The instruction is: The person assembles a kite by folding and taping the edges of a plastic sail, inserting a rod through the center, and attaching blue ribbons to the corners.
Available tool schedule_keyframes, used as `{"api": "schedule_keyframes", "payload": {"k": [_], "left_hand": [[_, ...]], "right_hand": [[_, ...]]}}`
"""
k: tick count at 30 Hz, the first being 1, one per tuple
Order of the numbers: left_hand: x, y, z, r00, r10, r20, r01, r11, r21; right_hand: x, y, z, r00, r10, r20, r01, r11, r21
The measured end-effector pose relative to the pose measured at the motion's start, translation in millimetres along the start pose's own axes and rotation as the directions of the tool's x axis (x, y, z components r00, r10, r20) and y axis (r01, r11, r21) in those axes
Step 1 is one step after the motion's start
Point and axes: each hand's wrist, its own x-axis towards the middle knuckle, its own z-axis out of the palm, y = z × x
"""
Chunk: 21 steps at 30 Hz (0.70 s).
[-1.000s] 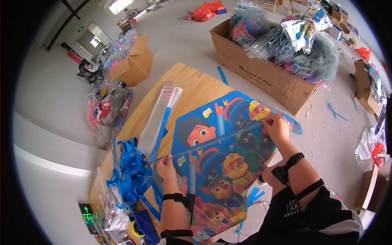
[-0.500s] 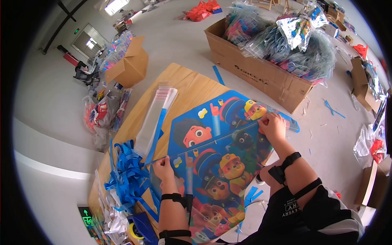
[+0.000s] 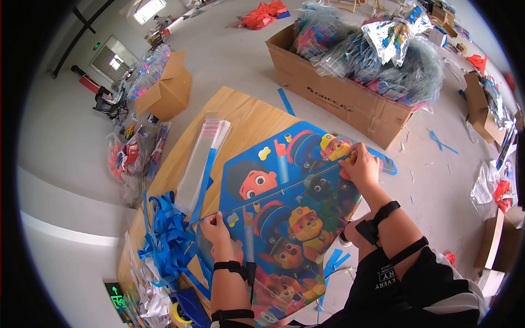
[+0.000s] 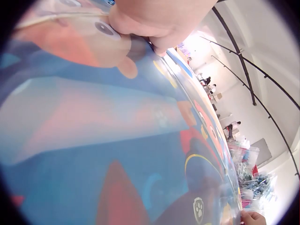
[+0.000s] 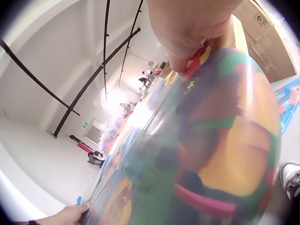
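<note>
A translucent plastic sheet point(image 3: 301, 218) printed with cartoon dogs is held by its upper edge between both hands. My left hand point(image 3: 216, 232) pinches that edge at its left end, near the table's side. Thumb and fingers of my right hand point(image 3: 362, 167) pinch it at the right end. Beneath lies a matching blue printed sheet point(image 3: 298, 139), its upper part showing past the held edge. The held sheet hangs down toward the person's lap, and in the right wrist view it bulges outward below the right hand point(image 5: 192, 28).
On the wooden table point(image 3: 240, 106) lie a stack of clear plastic sleeves point(image 3: 199, 164), a heap of blue strips point(image 3: 167, 232) and a blue tape dispenser point(image 3: 188, 306). A large cardboard box point(image 3: 333, 90) full of bagged goods stands beyond the table.
The whole scene shifts slightly left in the head view. Both hands keep their grip on the sheet's edge, which stays nearly in place over the lower sheet.
</note>
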Motion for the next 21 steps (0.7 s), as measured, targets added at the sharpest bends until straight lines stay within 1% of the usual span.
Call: {"api": "schedule_keyframes", "payload": {"k": [2,6,9,12,14,15,16,17,18,20,21], "left_hand": [[0,0,1,1.000,0.001,-0.002,-0.001,0.999,-0.035],[-1,2,0,1.000,0.010,-0.006,-0.011,0.999,-0.035],[0,-1,1,1.000,0.010,-0.002,-0.010,1.000,-0.012],[1,-5,4,1.000,0.001,-0.007,-0.001,0.999,-0.041],[1,-8,5,0.996,0.061,-0.064,-0.060,0.998,0.020],[2,-10,6,0.996,0.063,-0.065,-0.062,0.998,0.019],[2,-9,5,0.996,0.062,-0.058,-0.061,0.998,0.025],[2,-9,5,0.997,0.060,-0.052,-0.058,0.998,0.032],[1,-9,5,0.997,0.058,-0.054,-0.056,0.998,0.033],[0,-4,3,0.997,0.052,-0.051,-0.050,0.998,0.037],[0,-1,1,0.997,0.051,-0.053,-0.049,0.998,0.040]], "right_hand": [[0,1,0,0.999,-0.053,-0.003,0.053,0.999,-0.013],[-1,0,0,0.999,-0.030,0.012,0.030,0.999,-0.020],[-1,2,0,0.999,-0.042,0.003,0.042,0.999,-0.023],[1,3,-1,1.000,-0.019,0.021,0.019,1.000,0.022],[-2,-2,-3,0.999,-0.031,-0.020,0.032,0.997,0.077],[-4,-4,-4,0.999,-0.030,-0.023,0.032,0.996,0.078],[-7,-9,-6,0.953,-0.283,-0.104,0.290,0.956,0.054],[-10,-13,-9,0.838,-0.517,-0.174,0.526,0.850,0.010],[-15,-16,-12,0.834,-0.551,0.018,0.550,0.834,0.048],[-27,-22,-6,0.768,-0.623,0.149,0.624,0.780,0.048],[-32,-20,-5,0.767,-0.624,0.149,0.625,0.779,0.051]]}}
